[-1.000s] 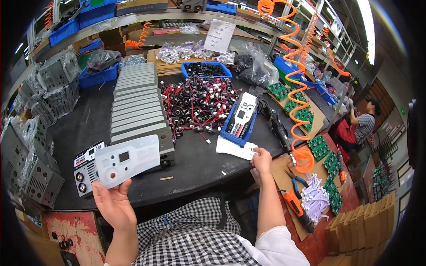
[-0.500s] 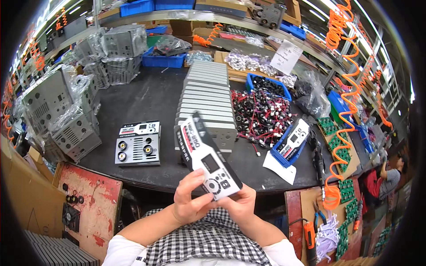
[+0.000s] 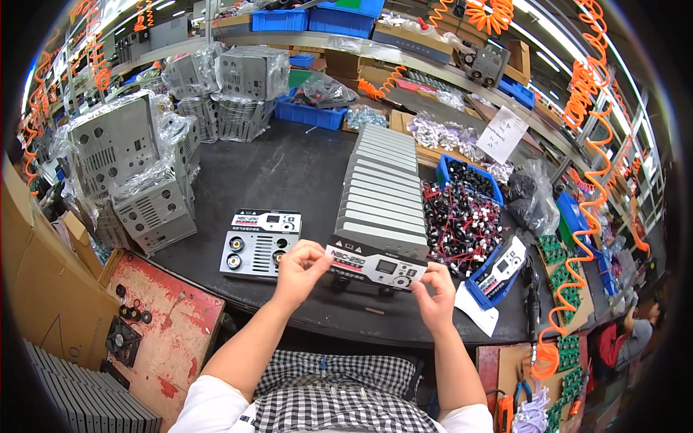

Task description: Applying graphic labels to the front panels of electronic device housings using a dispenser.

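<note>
panel, grey rectangular w/ small display (image 3: 375, 268), now held flat by left hand (image 3: 299, 268) & right hand (image 3: 435, 292), off lap, against row of grey panels (image 3: 382, 189).

white paper sign (image 3: 503, 134) propped on shelf, perhaps handwritten

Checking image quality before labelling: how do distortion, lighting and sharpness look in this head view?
Head view: strong fisheye, black corners, the black workbench edge bowing; bright ceiling lights at the top, slight glare on wrapped metal housings; both hands and the front panel look sharp.
</note>
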A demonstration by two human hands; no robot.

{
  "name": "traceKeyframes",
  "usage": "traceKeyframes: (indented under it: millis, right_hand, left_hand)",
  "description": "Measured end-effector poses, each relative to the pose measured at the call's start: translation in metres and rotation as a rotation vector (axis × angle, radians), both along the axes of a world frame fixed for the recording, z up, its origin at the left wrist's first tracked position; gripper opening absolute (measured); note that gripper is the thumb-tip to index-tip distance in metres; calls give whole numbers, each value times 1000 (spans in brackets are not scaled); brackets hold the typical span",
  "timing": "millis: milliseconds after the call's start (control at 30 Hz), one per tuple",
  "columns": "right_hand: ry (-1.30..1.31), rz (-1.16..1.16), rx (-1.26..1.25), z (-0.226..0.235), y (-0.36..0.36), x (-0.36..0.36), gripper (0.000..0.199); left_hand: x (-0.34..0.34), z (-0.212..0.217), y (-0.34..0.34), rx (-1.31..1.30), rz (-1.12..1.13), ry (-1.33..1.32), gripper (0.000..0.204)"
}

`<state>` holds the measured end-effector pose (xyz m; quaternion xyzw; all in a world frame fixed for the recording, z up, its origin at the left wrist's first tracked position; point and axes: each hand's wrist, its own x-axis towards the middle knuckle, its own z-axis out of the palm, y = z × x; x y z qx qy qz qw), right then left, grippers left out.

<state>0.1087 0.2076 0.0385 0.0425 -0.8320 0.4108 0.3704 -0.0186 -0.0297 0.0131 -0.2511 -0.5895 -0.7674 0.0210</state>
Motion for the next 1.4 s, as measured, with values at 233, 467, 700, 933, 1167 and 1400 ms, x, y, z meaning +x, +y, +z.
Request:
traceKeyframes:
  millis: [233, 467, 700, 933, 1167, 1400]
  right_hand:
    - [71, -93, -238, -24, 13, -32, 11]
    - [89, -104, -237, -25, 14, -37, 11]
    - [102, -129, -196, -21, 13, -37, 12]
    - [59, -135, -208, -21, 14, -37, 11]
    - [106, -161, -165, -10, 8, -39, 13]
    - [85, -225, -116, -3, 5, -40, 20]
  left_hand:
    - [-4, -8, 23, -147, 280, 232, 12]
    - [-6, 2, 29, -144, 303, 192, 17]
    - [-8, 2, 31, -158, 333, 219, 19]
    - [-6, 5, 34, -182, 356, 235, 19]
    - [-8, 0, 37, -165, 376, 181, 23]
    - [-12, 12, 35, -365, 449, 486, 28]
